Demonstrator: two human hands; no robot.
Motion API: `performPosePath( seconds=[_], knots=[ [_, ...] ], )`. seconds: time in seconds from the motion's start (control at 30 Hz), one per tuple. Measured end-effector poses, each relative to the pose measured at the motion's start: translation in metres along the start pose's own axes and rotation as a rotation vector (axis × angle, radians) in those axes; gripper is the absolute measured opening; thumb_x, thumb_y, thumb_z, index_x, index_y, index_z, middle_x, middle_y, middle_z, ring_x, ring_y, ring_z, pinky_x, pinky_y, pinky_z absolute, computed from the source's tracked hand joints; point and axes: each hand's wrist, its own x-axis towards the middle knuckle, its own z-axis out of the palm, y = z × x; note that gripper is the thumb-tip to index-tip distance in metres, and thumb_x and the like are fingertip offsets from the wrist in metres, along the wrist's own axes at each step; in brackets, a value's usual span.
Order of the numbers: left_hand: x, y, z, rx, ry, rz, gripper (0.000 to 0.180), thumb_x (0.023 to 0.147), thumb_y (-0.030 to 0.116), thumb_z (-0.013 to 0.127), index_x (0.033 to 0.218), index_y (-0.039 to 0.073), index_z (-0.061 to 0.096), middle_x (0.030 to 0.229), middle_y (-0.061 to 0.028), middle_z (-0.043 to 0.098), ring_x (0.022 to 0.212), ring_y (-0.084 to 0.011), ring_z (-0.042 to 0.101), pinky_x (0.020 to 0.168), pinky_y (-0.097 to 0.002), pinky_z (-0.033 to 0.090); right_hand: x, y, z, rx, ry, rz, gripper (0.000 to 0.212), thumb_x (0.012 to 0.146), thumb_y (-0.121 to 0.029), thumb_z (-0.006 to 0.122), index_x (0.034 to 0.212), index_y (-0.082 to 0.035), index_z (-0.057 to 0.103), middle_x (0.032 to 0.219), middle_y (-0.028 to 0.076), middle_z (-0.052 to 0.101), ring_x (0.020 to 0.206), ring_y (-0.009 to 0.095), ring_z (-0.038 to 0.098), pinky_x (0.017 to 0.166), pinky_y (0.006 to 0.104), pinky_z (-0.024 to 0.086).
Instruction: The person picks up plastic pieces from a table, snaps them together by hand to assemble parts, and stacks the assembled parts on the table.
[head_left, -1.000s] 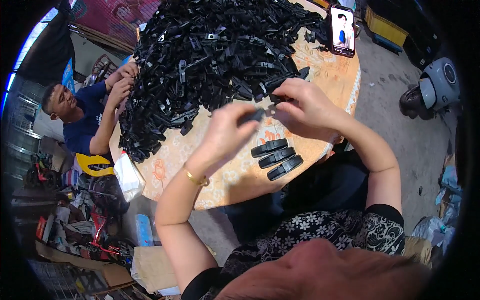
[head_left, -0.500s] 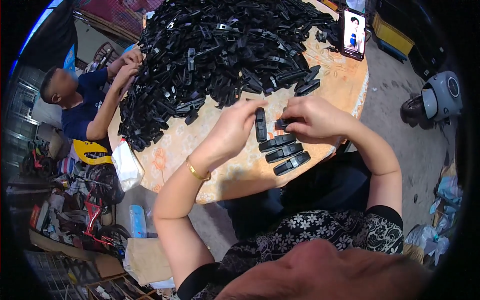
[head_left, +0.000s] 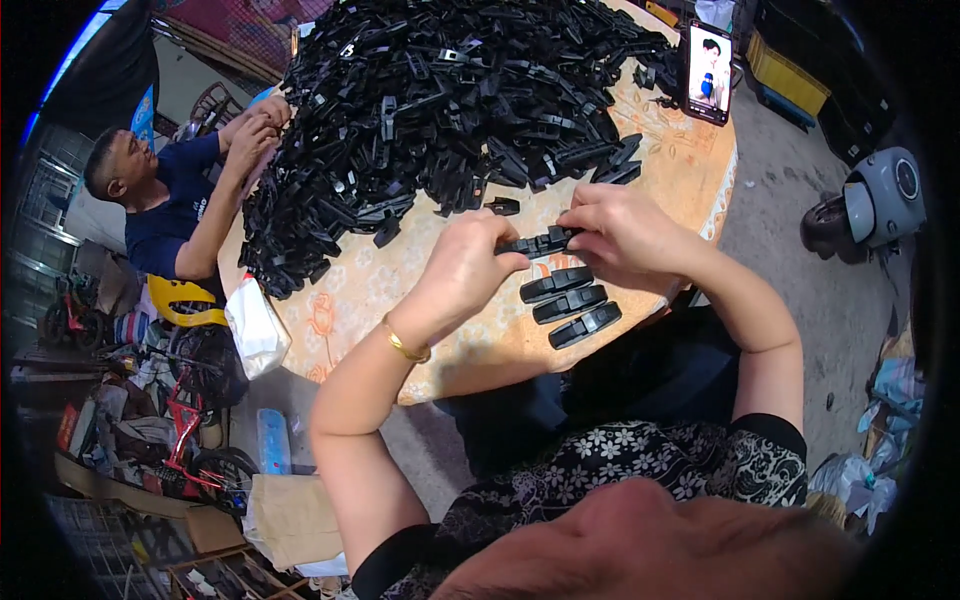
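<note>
A long, narrow black plastic piece point(head_left: 538, 244) is stretched level between my two hands, just above the patterned tablecloth. My left hand point(head_left: 468, 258) pinches its left end between thumb and fingers. At the other end my right hand point(head_left: 622, 232) has its thumb and fingertips closed on it. Whether it is one part or two fitted together cannot be made out. Below it, three similar black pieces point(head_left: 568, 303) lie in a slanting row. A short loose black part point(head_left: 502, 206) lies just beyond my left fingers.
A big heap of black plastic parts point(head_left: 430, 110) covers the far side of the table point(head_left: 380, 330). A phone point(head_left: 707, 72) stands at the far right edge. At the left, a co-worker point(head_left: 180, 205) has both hands by the heap; a white bag point(head_left: 257, 330) hangs at the rim.
The upright black piece beside my left hand has been picked up and turned level. My right hand has moved slightly up, and both hands now hold the same piece.
</note>
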Motion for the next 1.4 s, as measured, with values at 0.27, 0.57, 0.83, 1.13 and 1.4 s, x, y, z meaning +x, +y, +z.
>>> performPosePath(
  seconds=[0.27,0.57,0.83,1.13,1.4],
  knots=[
    [0.006,0.006,0.005,-0.033,-0.020,0.060,0.019,0.067,0.011,0.078,0.074,-0.002,0.066,0.076,-0.0159,0.061,0.075,-0.0335,0.060,0.067,-0.0406,0.047,0.007,0.002,0.019,0.203,0.010,-0.085,0.022,0.077,-0.017,0.072,0.093,-0.003,0.067,0.084,0.012,0.058,0.080,0.033,0.060,0.069,0.0408,0.049],
    [0.002,0.012,0.003,-0.238,-0.272,0.013,0.016,0.075,0.007,0.076,0.084,-0.002,0.066,0.080,-0.0100,0.059,0.073,-0.0200,0.060,0.066,-0.0313,0.049,0.003,0.081,-0.023,-0.066,0.522,0.033,0.028,0.087,-0.026,0.065,0.103,-0.004,0.069,0.110,0.013,0.063,0.100,0.030,0.059,0.087,0.0396,0.046],
    [0.004,0.013,0.018,-0.260,-0.159,0.290,0.015,0.081,0.013,0.071,0.087,0.001,0.066,0.084,-0.0095,0.060,0.085,-0.0260,0.059,0.076,-0.0346,0.048,0.011,0.051,0.021,0.090,0.118,0.355,0.066,0.090,-0.041,0.060,0.141,-0.004,0.040,0.147,0.033,0.025,0.137,0.046,0.029,0.112,0.0428,0.029],
    [0.017,0.011,0.018,0.140,0.097,0.544,0.019,0.075,0.020,0.073,0.089,0.007,0.068,0.084,-0.0080,0.056,0.077,-0.0252,0.056,0.068,-0.0355,0.048,0.040,0.018,0.058,0.324,0.310,0.375,0.049,0.093,-0.023,0.056,0.138,-0.008,0.045,0.147,0.037,0.020,0.139,0.049,0.022,0.112,0.0453,0.026],
    [0.018,0.005,0.024,0.222,0.153,0.467,0.024,0.075,0.022,0.073,0.093,0.007,0.066,0.099,-0.0127,0.057,0.089,-0.0307,0.055,0.077,-0.0384,0.048,0.060,0.040,0.008,0.311,0.163,0.342,0.039,0.093,-0.042,0.051,0.104,-0.009,0.070,0.107,0.020,0.065,0.107,0.036,0.060,0.090,0.0414,0.047]
  ],
)
